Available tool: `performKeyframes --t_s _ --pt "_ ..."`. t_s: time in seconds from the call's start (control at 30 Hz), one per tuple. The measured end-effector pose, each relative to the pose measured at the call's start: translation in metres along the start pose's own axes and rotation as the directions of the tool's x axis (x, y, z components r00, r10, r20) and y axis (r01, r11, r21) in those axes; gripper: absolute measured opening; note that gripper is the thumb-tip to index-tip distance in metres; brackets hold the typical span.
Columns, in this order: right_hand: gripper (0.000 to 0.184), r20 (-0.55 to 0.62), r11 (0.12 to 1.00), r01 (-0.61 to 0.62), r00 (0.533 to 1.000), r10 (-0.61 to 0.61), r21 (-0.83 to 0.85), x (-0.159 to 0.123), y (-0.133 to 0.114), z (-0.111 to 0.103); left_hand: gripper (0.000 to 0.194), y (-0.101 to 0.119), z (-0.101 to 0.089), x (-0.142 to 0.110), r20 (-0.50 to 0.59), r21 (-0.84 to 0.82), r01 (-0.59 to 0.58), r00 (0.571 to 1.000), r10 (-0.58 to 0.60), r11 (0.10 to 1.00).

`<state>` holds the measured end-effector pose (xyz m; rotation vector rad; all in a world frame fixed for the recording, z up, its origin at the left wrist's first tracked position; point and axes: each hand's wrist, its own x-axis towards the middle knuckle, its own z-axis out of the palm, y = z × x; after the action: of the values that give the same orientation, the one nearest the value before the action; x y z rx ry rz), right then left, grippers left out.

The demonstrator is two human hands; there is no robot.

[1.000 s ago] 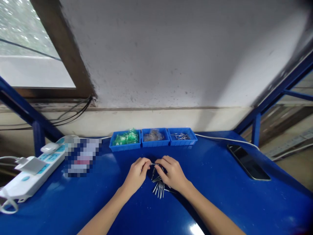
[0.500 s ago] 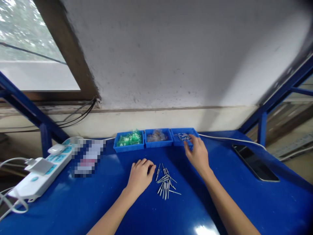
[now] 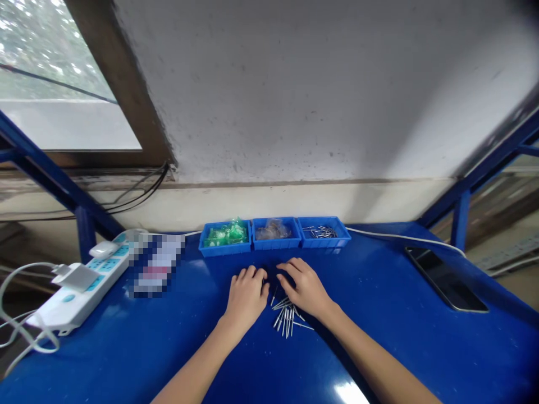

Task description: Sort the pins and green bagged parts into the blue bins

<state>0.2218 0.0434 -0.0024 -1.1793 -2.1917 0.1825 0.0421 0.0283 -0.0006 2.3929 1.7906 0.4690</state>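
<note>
Left hand (image 3: 248, 293) curling beside rivets (image 3: 287, 321), thumb and index bent toward each other; cannot tell whether pinching anything. Right hand (image 3: 306, 289) arching partly over rivets, thumb standing apart from index; grip also unclear. Rivets lying heaped on table (image 3: 189, 342), more sitting in right bin (image 3: 326, 243). Likely best: holding right wrist high so palm isn't dragging rivets, handling them singly. Table shining at front; phone (image 3: 446, 279) lying right, power strip (image 3: 53, 307) left, wall (image 3: 295, 101) rising behind, window (image 3: 63, 84) upper left.
</note>
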Motion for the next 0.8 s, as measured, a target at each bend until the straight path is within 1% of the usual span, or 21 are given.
performKeyframes --t_s 0.07,0.13,0.17,0.23,0.3,0.37,0.43,0.47,0.5,0.57,0.63,0.73,0.8 --pt "0.020 -0.003 1.000 -0.013 1.000 0.013 -0.002 0.000 0.001 -0.002 0.019 -0.007 0.002 0.001 0.028 -0.078 -0.060 0.998 0.062 0.995" --pt "0.021 -0.004 1.000 -0.010 1.000 0.010 0.003 0.000 0.002 -0.005 0.024 -0.015 0.004 0.003 0.035 -0.200 -0.118 0.991 0.128 0.973" --pt "0.021 0.001 1.000 0.001 1.000 -0.001 0.011 0.000 0.002 -0.006 0.024 -0.017 0.005 0.003 0.027 -0.264 -0.130 0.989 0.142 0.956" --pt "0.023 0.026 0.998 0.043 0.999 -0.044 0.040 0.000 0.001 -0.008 0.020 -0.020 0.005 0.004 0.017 -0.410 -0.117 0.991 0.136 0.905" --pt "0.025 0.060 0.992 0.093 0.993 -0.098 0.083 0.000 -0.001 -0.009 0.017 -0.018 0.006 0.004 0.052 -0.595 -0.063 0.992 0.117 0.801" --pt "0.019 0.069 0.984 0.131 0.988 -0.141 0.124 0.000 -0.003 -0.009 0.020 -0.014 0.007 0.004 0.126 -0.765 0.035 0.987 0.097 0.643" --pt "0.015 0.065 0.976 0.156 0.984 -0.168 0.154 -0.001 -0.005 -0.008 0.028 -0.011 0.007 0.005 0.185 -0.858 0.137 0.982 0.049 0.495" --pt "0.015 0.065 0.973 0.166 0.982 -0.178 0.161 -0.001 -0.005 -0.008 0.030 -0.010 0.007 0.006 0.201 -0.877 0.175 0.979 0.012 0.447" --pt "0.016 0.069 0.971 0.177 0.979 -0.189 0.160 -0.001 -0.006 -0.007 0.032 -0.009 0.006 0.007 0.209 -0.885 0.203 0.977 -0.032 0.419" --pt "0.017 0.075 0.971 0.197 0.975 -0.208 0.132 -0.002 -0.006 -0.006 0.032 -0.009 0.004 0.008 0.206 -0.882 0.235 0.972 -0.114 0.409" --pt "0.016 0.072 0.974 0.205 0.975 -0.212 0.093 -0.002 -0.006 -0.003 0.030 -0.008 0.001 0.007 0.199 -0.873 0.247 0.968 -0.154 0.421" --pt "0.016 0.051 0.981 0.162 0.984 -0.168 0.111 -0.002 -0.005 0.000 0.023 -0.007 -0.001 0.002 0.197 -0.866 0.248 0.967 -0.160 0.434" --pt "0.016 0.031 0.982 0.112 0.993 -0.118 0.154 -0.002 -0.003 0.002 0.023 -0.005 -0.001 -0.003 0.168 -0.844 0.222 0.974 -0.152 0.489"
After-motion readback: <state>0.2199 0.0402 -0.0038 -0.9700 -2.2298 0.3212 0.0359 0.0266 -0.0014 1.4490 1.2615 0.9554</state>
